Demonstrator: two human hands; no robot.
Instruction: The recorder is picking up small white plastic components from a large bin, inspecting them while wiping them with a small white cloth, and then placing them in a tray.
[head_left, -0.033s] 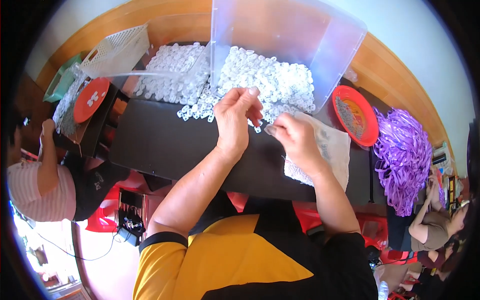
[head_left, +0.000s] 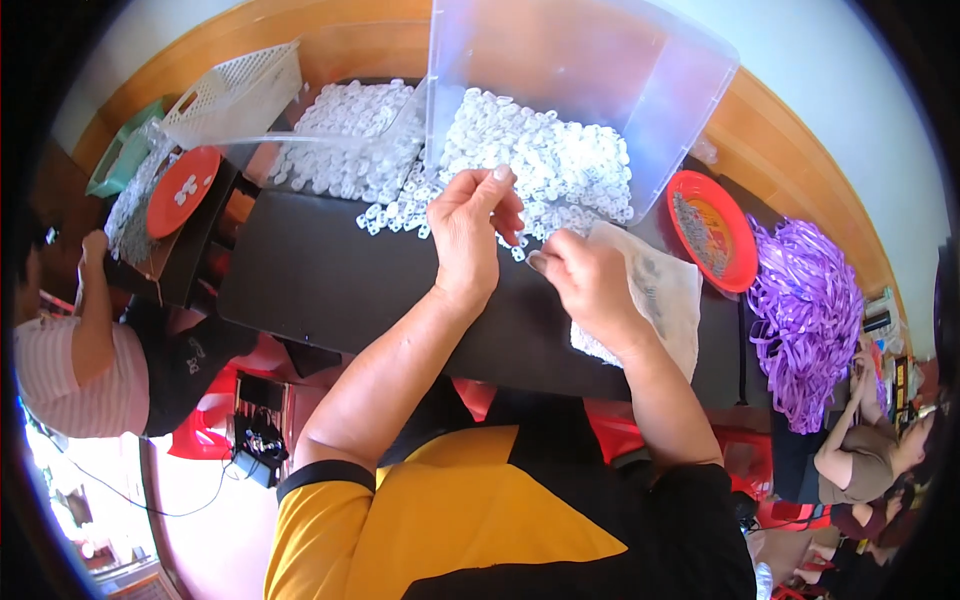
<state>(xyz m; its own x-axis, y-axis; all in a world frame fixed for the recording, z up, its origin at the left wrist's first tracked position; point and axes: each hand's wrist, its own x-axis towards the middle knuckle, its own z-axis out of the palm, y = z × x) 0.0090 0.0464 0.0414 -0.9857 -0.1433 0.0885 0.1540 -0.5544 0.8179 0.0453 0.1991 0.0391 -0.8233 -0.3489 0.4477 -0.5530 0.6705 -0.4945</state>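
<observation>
A heap of small white plastic rings (head_left: 560, 160) spills from a tilted clear bin (head_left: 640, 90) onto the black table (head_left: 330, 290). My left hand (head_left: 470, 235) hovers at the heap's near edge, its fingertips pinched on a small white ring. My right hand (head_left: 595, 290) lies just right of it over a white cloth (head_left: 670, 300), fingers curled and thumb pointing toward the left hand. Whether the right hand holds anything is hidden.
A red dish (head_left: 735, 255) of small dark parts and a bundle of purple strips (head_left: 805, 310) lie to the right. A white basket (head_left: 240, 90) and another red dish (head_left: 180, 190) stand at the left. One person (head_left: 70, 370) sits left, another (head_left: 870, 460) lower right.
</observation>
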